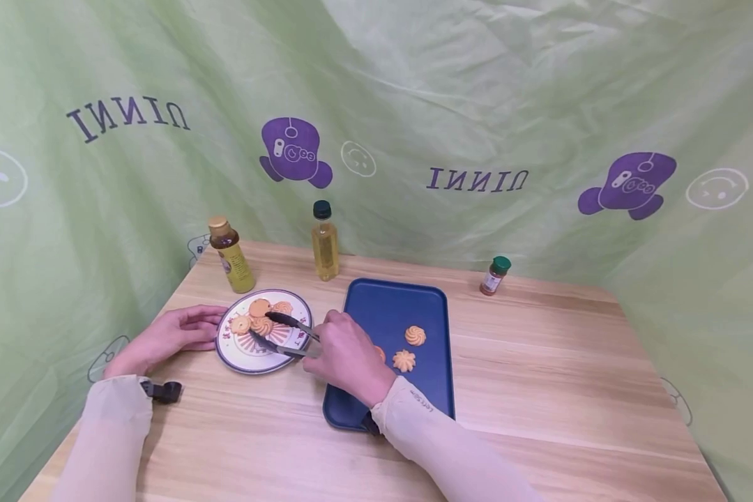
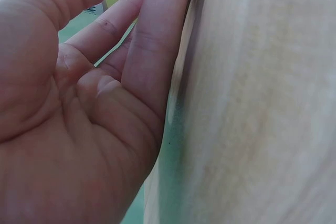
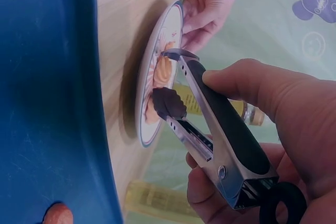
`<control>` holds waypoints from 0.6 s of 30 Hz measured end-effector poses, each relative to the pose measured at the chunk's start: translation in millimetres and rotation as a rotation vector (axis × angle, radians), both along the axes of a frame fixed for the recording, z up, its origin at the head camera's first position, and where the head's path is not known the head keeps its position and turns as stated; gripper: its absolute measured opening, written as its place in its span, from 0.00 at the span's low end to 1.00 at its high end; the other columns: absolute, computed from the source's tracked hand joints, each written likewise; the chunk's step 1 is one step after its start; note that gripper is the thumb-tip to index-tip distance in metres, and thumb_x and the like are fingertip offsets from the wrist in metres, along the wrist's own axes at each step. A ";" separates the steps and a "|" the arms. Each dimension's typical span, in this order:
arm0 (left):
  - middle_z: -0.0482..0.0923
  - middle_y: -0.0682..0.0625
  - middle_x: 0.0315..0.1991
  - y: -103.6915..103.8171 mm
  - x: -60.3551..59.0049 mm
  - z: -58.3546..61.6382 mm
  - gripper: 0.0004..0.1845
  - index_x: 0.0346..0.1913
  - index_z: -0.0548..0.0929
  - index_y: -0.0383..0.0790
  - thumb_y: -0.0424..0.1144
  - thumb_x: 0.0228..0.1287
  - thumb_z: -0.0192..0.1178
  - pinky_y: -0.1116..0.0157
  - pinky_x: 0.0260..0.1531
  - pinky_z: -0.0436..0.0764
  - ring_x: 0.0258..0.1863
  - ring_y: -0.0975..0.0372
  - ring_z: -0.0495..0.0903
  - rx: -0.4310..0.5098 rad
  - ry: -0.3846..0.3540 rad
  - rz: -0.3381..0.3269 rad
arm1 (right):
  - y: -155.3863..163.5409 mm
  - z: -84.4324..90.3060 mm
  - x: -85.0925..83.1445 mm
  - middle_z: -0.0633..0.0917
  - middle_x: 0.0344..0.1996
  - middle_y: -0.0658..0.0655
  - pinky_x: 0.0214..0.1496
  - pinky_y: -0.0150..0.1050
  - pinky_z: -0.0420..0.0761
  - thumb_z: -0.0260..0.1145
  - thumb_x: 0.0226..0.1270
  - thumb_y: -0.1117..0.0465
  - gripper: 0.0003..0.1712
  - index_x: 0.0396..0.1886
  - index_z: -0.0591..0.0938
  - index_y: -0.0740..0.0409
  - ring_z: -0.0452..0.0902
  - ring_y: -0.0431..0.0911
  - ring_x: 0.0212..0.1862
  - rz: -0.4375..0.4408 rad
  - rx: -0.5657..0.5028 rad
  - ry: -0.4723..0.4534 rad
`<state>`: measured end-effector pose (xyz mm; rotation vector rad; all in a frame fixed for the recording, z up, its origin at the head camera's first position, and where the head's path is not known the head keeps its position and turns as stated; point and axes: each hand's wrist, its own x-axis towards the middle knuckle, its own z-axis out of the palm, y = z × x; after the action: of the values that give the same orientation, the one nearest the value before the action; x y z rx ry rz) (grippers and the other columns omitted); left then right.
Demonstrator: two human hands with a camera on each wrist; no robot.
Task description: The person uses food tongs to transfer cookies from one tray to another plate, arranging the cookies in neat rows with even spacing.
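Note:
My right hand (image 1: 351,352) grips a pair of metal tongs (image 3: 223,140) with dark tips, thumb along one arm. The tong tips stand apart over a white plate (image 1: 251,361) with a patterned rim, close around a swirled cookie (image 1: 261,326). Several cookies lie grouped on that plate. At the plate's left edge my left hand (image 1: 174,335) rests with extended fingers touching the rim. Under my right forearm is a blue tray (image 1: 395,300), bearing a swirl cookie (image 1: 415,335) and a flower-shaped cookie (image 1: 404,360). Another cookie (image 1: 380,353) there is mostly hidden behind my right hand.
Behind the plate stand a brown-and-yellow labelled bottle (image 1: 235,263) and an oil bottle (image 1: 325,247) with a dark cap. A small green-lidded jar (image 1: 494,277) is at the back right. A green printed curtain (image 1: 401,84) surrounds the wooden table (image 1: 539,362).

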<state>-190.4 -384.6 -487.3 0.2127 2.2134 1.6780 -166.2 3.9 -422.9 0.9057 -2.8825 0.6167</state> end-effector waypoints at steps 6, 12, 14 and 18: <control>0.85 0.53 0.63 -0.6 -0.1 -1.5 0.35 0.83 0.60 0.17 0.29 0.84 0.62 0.65 0.58 0.95 0.56 0.71 0.91 -0.018 -0.004 0.011 | -0.8 -2.9 0.3 0.83 0.35 0.51 0.32 0.32 0.76 0.83 0.61 0.53 0.14 0.40 0.95 0.58 0.73 0.44 0.37 0.004 0.015 0.009; 0.85 0.52 0.64 -0.5 0.2 -1.9 0.35 0.83 0.60 0.18 0.29 0.84 0.62 0.65 0.58 0.95 0.56 0.71 0.90 -0.012 -0.001 0.010 | -0.5 -0.8 4.2 0.85 0.37 0.52 0.32 0.31 0.78 0.83 0.62 0.53 0.16 0.44 0.95 0.59 0.74 0.44 0.38 0.004 0.019 0.042; 0.85 0.53 0.64 -0.6 0.1 -1.8 0.35 0.83 0.61 0.18 0.29 0.84 0.62 0.65 0.58 0.95 0.56 0.71 0.90 -0.014 0.001 0.010 | 0.4 1.7 6.8 0.85 0.38 0.53 0.32 0.32 0.79 0.83 0.63 0.52 0.16 0.44 0.95 0.58 0.75 0.45 0.38 0.006 0.023 0.068; 0.86 0.57 0.62 -0.8 0.0 -1.4 0.35 0.83 0.62 0.18 0.30 0.84 0.62 0.65 0.58 0.95 0.56 0.71 0.90 -0.016 0.003 0.009 | 2.9 7.6 10.8 0.86 0.39 0.53 0.31 0.32 0.80 0.83 0.63 0.52 0.17 0.45 0.95 0.57 0.76 0.45 0.39 0.016 0.019 0.119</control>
<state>-190.4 -385.4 -488.7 0.2016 2.2329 1.6654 -155.5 6.8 -415.2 0.9350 -2.7828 0.5177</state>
